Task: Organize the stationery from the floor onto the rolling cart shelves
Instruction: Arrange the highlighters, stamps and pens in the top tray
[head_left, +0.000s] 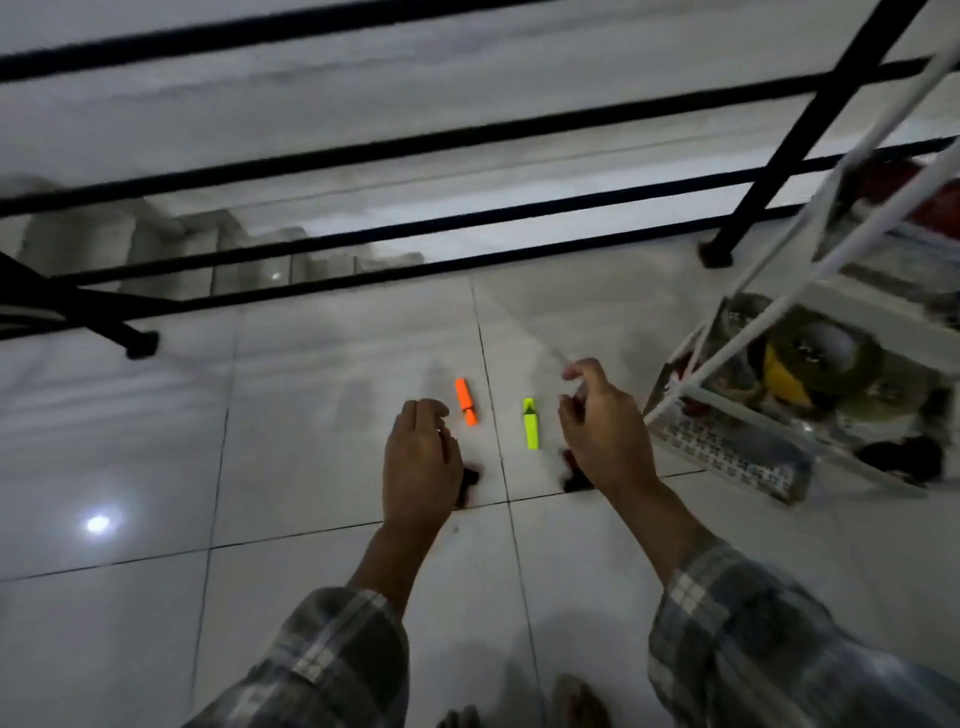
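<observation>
An orange highlighter (466, 401) and a yellow-green highlighter (530, 430) lie on the white tiled floor between my hands. My left hand (420, 462) hovers just left of the orange one with its fingers curled; a small black item (470, 477) lies partly hidden beneath it. My right hand (602, 426) is right of the yellow-green one, thumb and forefinger pinched on a thin pale stick (563, 361) that is blurred. Another small dark item (575, 482) shows under that wrist. The white rolling cart (727, 447) stands at the right.
The cart's lower shelf holds tape rolls (826, 358) and dark items. A black metal railing (467, 228) runs across the far side, with posts (719, 254) on the floor and a stairwell beyond. My bare feet (571, 701) are at the bottom edge.
</observation>
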